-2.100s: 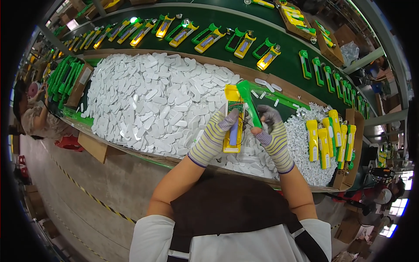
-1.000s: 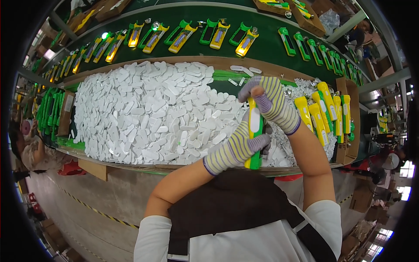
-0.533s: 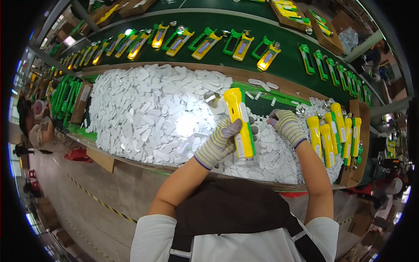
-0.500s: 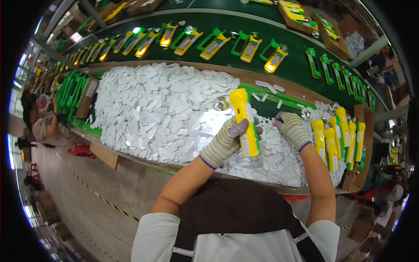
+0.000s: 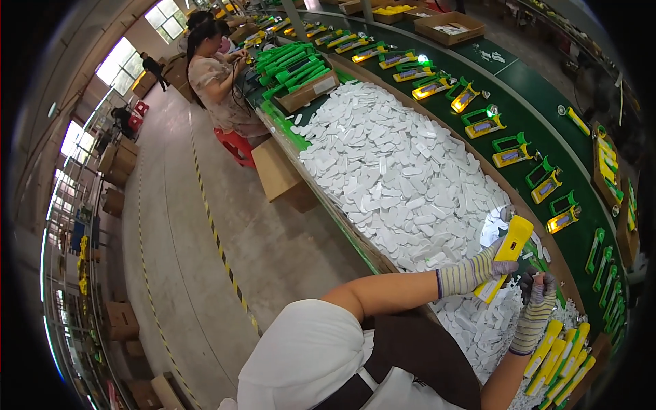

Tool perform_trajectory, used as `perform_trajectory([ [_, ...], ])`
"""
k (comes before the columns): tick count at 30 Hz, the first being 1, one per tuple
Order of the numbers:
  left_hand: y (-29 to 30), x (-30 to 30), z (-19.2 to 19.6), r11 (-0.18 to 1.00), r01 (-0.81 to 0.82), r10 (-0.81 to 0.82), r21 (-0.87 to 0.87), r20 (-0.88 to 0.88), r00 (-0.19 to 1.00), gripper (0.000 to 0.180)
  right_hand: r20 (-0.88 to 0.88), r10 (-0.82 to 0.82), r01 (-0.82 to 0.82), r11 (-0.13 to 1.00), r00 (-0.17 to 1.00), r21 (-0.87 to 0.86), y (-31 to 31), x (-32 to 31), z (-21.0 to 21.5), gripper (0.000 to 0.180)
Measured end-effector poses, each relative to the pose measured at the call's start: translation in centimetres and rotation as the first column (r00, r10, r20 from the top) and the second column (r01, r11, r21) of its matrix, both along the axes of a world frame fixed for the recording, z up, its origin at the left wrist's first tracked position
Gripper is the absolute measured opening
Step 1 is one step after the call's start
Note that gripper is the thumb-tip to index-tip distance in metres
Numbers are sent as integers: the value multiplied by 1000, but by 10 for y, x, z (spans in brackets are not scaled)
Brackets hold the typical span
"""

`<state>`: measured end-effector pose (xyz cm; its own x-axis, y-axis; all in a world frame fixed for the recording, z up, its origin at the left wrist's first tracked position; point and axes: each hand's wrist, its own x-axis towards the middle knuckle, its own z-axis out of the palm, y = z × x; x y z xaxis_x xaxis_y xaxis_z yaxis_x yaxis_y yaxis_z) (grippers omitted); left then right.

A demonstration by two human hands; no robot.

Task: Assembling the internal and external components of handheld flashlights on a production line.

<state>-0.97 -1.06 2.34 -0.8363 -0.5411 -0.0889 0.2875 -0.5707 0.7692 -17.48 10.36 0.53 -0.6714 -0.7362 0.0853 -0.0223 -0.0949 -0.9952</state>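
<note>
My left hand, in a striped knit glove with grey fingertips, is closed round a yellow flashlight. Its lamp end points away and throws light on the heap of flat white plastic pieces. Close to the flashlight's right side is my right hand, gloved the same way, with the fingers drawn together. Whatever they pinch, if anything, is too small to name. Several yellow and green flashlights lie side by side just right of my right forearm.
A green conveyor curves along the far side, carrying rows of opened flashlight shells. A carton of green frames stands at the heap's far left end. Beyond it a co-worker sits on a red stool. A cardboard box adjoins the bench.
My view has swung left, bringing the aisle and the co-worker into fuller view. The flashlight stays in my left hand, and my right hand has come nearer to it.
</note>
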Motion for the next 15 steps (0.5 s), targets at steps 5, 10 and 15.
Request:
perform_trajectory([
  [5, 4, -7, 2, 998, 50, -37, 47, -245, 969, 52, 86, -17, 23, 998, 996, -65, 7, 14, 13, 23],
  [10, -8, -21, -15, 995, 37, -49, -89, -136, 990, 44, -11, 95, -95, 963, 995, -251, -20, 42, 19, 17],
  [15, -1, -35, -31, 979, 106, -128, -172, -119, 985, 58, 280, 161, -112, 976, 946, -185, -16, 48, 19, 16],
])
